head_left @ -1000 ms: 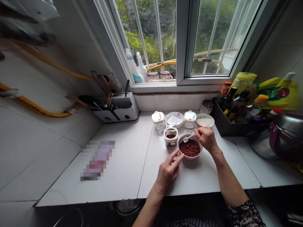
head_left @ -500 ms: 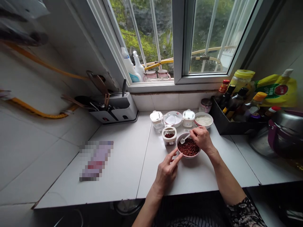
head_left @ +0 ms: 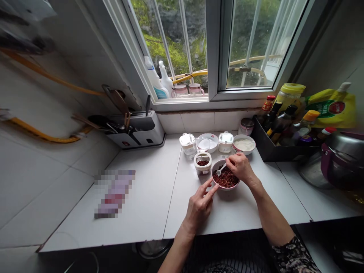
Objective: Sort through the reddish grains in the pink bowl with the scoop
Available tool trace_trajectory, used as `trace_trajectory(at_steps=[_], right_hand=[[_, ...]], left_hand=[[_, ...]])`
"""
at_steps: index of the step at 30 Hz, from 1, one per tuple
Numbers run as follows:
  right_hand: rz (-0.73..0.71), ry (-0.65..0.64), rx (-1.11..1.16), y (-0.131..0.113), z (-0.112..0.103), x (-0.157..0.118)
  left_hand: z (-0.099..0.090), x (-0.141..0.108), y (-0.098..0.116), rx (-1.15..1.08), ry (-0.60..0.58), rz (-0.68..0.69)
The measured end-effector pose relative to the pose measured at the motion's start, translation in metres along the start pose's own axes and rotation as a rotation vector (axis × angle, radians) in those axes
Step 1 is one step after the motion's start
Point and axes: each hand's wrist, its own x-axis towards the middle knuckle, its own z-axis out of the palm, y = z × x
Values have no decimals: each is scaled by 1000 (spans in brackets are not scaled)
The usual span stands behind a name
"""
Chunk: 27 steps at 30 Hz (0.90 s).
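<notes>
A pink-rimmed white bowl [head_left: 216,165] stands on the white counter, filled with dark reddish-brown peppercorns [head_left: 226,179]. My right hand [head_left: 240,168] pinches a small white spoon [head_left: 221,169], whose tip sits in the grains. My left hand [head_left: 200,206] rests beside the bowl with its fingers apart, the fingertips at or very near the lower left rim. It holds nothing. Just behind the bowl stands a small open jar [head_left: 203,168] holding similar red grains.
Behind the bowl stand lidded glass jars [head_left: 187,144], a white dish [head_left: 207,142] and a bowl of white powder [head_left: 243,145]. A black bottle tray [head_left: 273,149] is at the right, a knife holder [head_left: 133,131] at the left, and a pixelated packet [head_left: 115,193] lies on the counter.
My right hand has moved down and left, and the spoon tip has gone from above the grains into them. The whole view has shifted slightly.
</notes>
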Motion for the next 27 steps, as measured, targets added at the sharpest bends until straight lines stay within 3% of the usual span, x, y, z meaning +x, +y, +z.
trace_trajectory(at_steps=[14,27], right_hand=[[150,15,198,3,-8,4],[476,-27,537,2,-7,4]], left_hand=[[0,-2,-1,-12,-25,-11],[0,0,1,2,-17,-4]])
